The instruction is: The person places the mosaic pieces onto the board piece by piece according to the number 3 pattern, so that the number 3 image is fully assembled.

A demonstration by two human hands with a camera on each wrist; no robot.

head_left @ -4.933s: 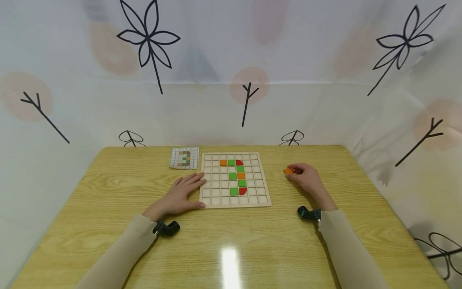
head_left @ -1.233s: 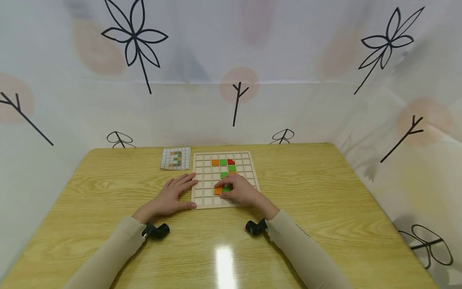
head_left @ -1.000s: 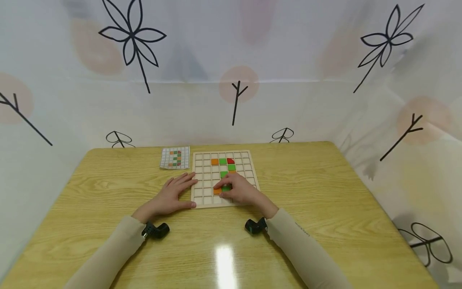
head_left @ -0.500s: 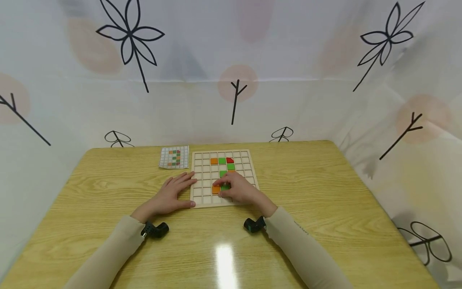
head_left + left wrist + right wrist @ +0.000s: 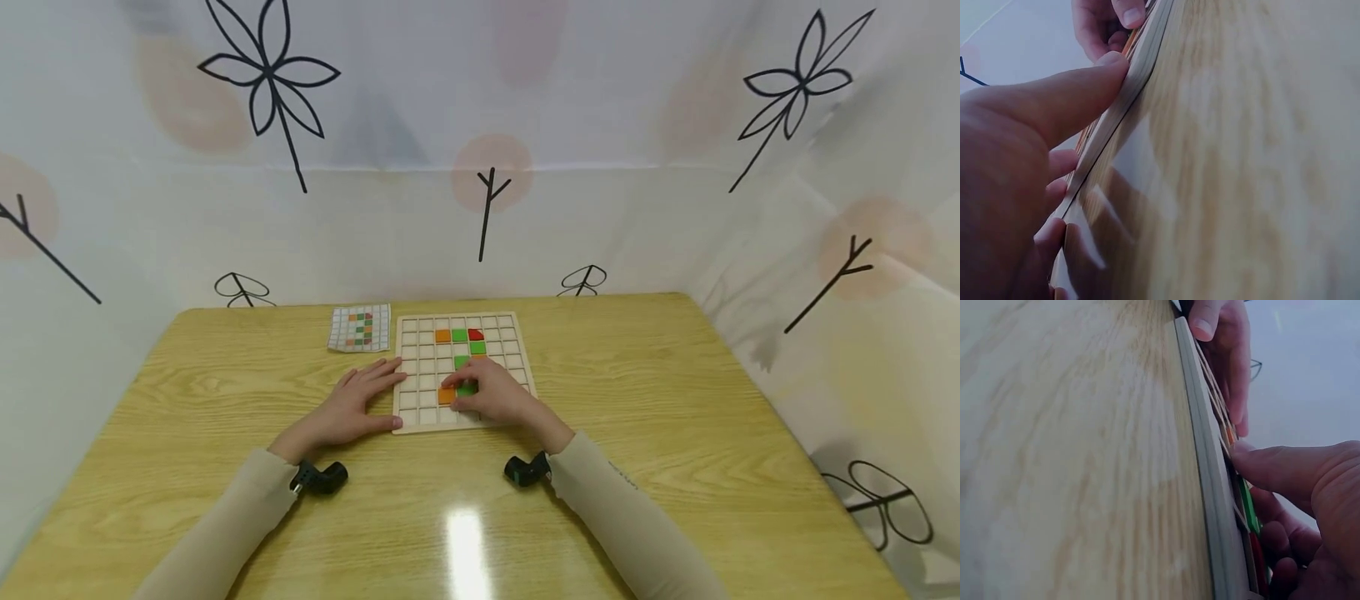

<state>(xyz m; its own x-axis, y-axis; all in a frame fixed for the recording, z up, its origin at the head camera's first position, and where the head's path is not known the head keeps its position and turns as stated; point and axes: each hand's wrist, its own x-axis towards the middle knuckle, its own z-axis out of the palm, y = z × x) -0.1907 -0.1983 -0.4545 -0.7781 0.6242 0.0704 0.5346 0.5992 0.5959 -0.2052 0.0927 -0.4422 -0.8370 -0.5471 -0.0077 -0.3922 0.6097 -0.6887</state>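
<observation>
A square wooden grid board (image 5: 427, 352) lies on the table with orange, green and red tiles in some of its cells. My right hand (image 5: 495, 393) pinches an orange tile (image 5: 447, 396) between thumb and fingertips over the lower rows, left of a green tile (image 5: 467, 389). Part of the tile pattern is hidden under that hand. Spread along the board's left edge, my left hand (image 5: 348, 408) rests with fingers and thumb touching the rim. From the right wrist view, a green tile (image 5: 1248, 506) and a red tile (image 5: 1259, 559) show beneath my right hand.
A small printed pattern card (image 5: 359, 328) lies just left of the board's far corner. The wooden table (image 5: 637, 375) reaches back to a patterned cloth wall (image 5: 390, 233). Each wrist wears a black camera, such as the right wrist camera (image 5: 525, 472).
My right hand has carried the orange tile leftward from the table beside the board to a lower row. Over the last second both hands hold almost still; the head view shifts slightly.
</observation>
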